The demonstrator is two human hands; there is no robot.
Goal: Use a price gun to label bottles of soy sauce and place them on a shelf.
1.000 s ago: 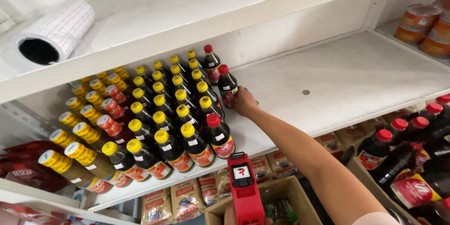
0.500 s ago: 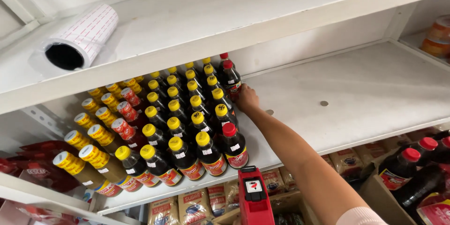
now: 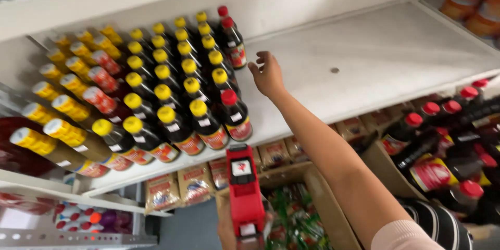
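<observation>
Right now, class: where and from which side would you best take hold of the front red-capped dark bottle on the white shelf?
Probably grip the red-capped bottle around its narrow neck just below the cap, coming from its right side. Yellow-capped bottles crowd its left and back, while the white shelf lies bare on its right, where the open right hand hovers. The left hand holds the red price gun.

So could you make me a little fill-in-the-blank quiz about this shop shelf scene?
1. The right hand is open and holds ____.
2. The left hand holds a price gun coloured ____.
3. Most dark bottles on the white shelf have caps coloured ____.
4. The front bottle nearest the right hand has a cap coloured ____.

Missing words: nothing; red; yellow; red
</observation>
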